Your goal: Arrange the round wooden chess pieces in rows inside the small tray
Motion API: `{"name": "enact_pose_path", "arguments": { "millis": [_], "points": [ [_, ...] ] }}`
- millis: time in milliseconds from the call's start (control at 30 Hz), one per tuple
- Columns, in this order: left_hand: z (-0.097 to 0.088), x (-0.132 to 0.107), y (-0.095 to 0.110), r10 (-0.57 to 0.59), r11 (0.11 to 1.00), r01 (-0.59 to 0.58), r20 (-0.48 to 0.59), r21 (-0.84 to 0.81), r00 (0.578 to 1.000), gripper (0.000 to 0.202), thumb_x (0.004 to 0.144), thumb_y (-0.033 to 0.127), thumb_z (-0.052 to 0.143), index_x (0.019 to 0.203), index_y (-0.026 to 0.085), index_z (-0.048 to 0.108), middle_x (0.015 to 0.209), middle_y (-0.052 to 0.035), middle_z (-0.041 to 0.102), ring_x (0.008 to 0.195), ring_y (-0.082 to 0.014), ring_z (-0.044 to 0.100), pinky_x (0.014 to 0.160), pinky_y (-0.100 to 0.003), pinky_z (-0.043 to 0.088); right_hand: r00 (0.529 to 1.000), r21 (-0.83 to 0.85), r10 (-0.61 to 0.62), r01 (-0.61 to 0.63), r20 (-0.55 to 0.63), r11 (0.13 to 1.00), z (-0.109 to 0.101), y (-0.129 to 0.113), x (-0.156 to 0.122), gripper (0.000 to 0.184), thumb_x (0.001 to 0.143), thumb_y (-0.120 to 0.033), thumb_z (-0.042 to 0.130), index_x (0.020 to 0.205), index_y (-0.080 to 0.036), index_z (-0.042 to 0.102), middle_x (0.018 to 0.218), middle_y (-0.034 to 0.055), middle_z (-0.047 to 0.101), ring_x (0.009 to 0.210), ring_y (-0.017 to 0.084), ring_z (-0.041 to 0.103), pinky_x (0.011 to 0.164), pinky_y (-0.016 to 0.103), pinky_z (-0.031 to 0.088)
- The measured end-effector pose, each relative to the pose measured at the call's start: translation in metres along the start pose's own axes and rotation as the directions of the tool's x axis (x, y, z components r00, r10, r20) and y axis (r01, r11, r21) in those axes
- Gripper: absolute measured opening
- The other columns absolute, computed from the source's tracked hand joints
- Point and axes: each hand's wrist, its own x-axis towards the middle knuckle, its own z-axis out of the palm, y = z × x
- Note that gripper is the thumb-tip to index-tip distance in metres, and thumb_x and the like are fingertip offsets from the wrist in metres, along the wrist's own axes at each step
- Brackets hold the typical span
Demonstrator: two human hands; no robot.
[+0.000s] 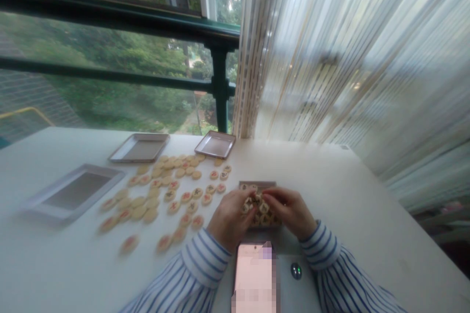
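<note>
My left hand (pixel 232 216) and my right hand (pixel 289 210) meet over a small metal tray (pixel 257 185) packed with round wooden chess pieces (pixel 259 208). The fingertips of both hands are pinched on the small pieces in that tray; which piece each holds is hidden. Several larger round wooden pieces (pixel 167 190) with red or black characters lie scattered on the white table (pixel 348 205) to the left of my hands. Both sleeves are white with blue stripes.
Three empty metal trays sit at the left and back: a large one (pixel 73 190), a middle one (pixel 139 147) and a small one (pixel 215 144). A phone (pixel 255 274) stands near the table's front edge. Window rail and sheer curtains lie behind.
</note>
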Motion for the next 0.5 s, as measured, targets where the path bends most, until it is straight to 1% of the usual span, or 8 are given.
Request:
{"name": "enact_pose_path", "arguments": {
  "millis": [133,200,300,367,500],
  "points": [
    [0.0021,-0.0011,0.0015,0.047,0.999,-0.046,0.009,-0.019,0.999,0.031,0.076,0.016,0.056,0.107,0.018,0.052,0.096,-0.0078,0.065,0.093,-0.0189,0.060,0.083,-0.034,0.049,0.999,0.123,0.029,-0.034,0.043,0.992,0.0013,-0.0033,0.0000,0.023,0.077,-0.036,0.057,0.085,-0.017,0.068,0.080,0.0041,0.070,0.071,0.015,0.063,0.066,0.026,0.050],
    [0.0017,-0.0009,0.0019,0.046,0.998,-0.045,0.017,-0.036,0.999,0.029,0.076,0.017,0.055,0.106,0.018,0.053,0.096,-0.0074,0.065,0.093,-0.0190,0.060,0.084,-0.034,0.049,0.998,0.162,0.038,-0.046,0.047,0.986,0.0013,-0.0047,-0.0001,0.022,0.076,-0.035,0.058,0.084,-0.017,0.068,0.078,0.0040,0.070,0.070,0.015,0.063,0.065,0.027,0.051],
    [-0.0005,0.0000,0.0023,0.022,0.999,-0.022,0.009,-0.035,1.000,0.027,0.077,0.020,0.056,0.103,0.019,0.055,0.094,-0.0073,0.065,0.092,-0.0193,0.060,0.083,-0.034,0.050,0.998,0.187,0.054,-0.060,0.036,0.981,0.0008,-0.0046,-0.0003,0.021,0.074,-0.034,0.059,0.083,-0.017,0.068,0.078,0.0036,0.070,0.070,0.015,0.063,0.065,0.027,0.052],
    [-0.0021,0.0005,0.0019,0.002,1.000,-0.002,-0.016,-0.020,1.000,0.026,0.076,0.023,0.058,0.101,0.019,0.056,0.093,-0.0072,0.066,0.090,-0.0195,0.061,0.081,-0.035,0.050,0.997,0.200,0.064,-0.069,0.031,0.977,0.0005,-0.0036,-0.0003,0.021,0.074,-0.034,0.060,0.082,-0.017,0.068,0.078,0.0036,0.070,0.070,0.015,0.063,0.064,0.027,0.052],
    [-0.0044,0.0013,-0.0004,-0.022,1.000,0.023,-0.065,0.009,0.998,0.019,0.075,0.026,0.061,0.092,0.018,0.060,0.084,-0.0057,0.067,0.082,-0.0195,0.062,0.076,-0.035,0.050,0.996,0.225,0.087,-0.088,0.017,0.970,0.0004,-0.0023,-0.0004,0.019,0.074,-0.033,0.060,0.083,-0.017,0.068,0.077,0.0033,0.069,0.070,0.015,0.063,0.062,0.026,0.052]
  ]
}}
